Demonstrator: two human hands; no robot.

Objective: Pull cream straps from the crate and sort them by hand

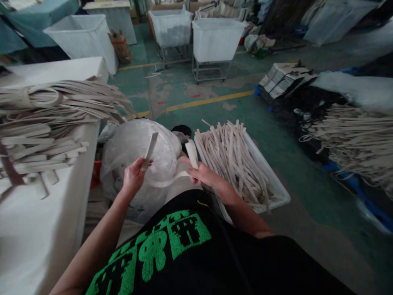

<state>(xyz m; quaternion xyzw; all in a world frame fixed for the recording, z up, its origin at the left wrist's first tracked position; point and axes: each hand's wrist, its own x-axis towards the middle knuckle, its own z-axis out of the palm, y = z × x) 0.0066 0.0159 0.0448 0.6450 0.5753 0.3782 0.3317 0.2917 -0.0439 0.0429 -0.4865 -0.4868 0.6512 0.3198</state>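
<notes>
My left hand [134, 175] is closed around the lower end of a flat beige strip [151, 146], whose upper end points up and away from me. In my right hand [202, 174] is a pale folded strip [192, 153], gripped near its lower end. A thin band [172, 179] trails from the right hand toward the left, in front of my lap. Behind the left hand bulges a large clear plastic bag [123, 141]. Just right of my right hand stands a white tray [276, 200] heaped with long beige strips [230, 151].
On my left, a white-covered table [33, 229] carries bundled strips [61, 96] and shorter folded pieces [39, 151]. White bins [216, 41] on wheeled frames stand ahead. At right, more strips [356, 139] lie piled over a blue pallet [353, 184], near a tied stack [285, 78].
</notes>
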